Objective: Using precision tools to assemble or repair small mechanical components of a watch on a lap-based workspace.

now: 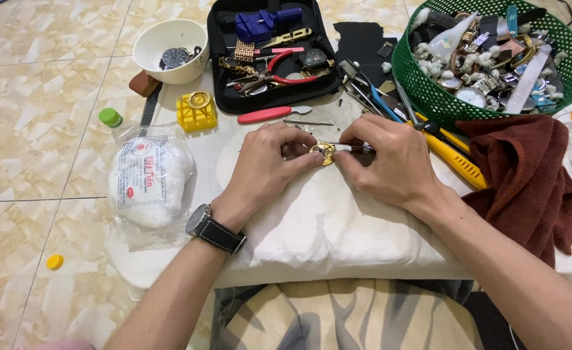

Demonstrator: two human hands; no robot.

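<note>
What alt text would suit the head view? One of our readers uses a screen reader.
A person's left hand steadies a small gold watch case on a white cushion while the right hand works on it with a thin tool. Around them lie an open black tool case, a green basket of watch parts and a white bowl.

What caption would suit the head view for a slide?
Left hand steadies a small gold watch case on a white cushion while the right hand works it with a thin tool.
</note>
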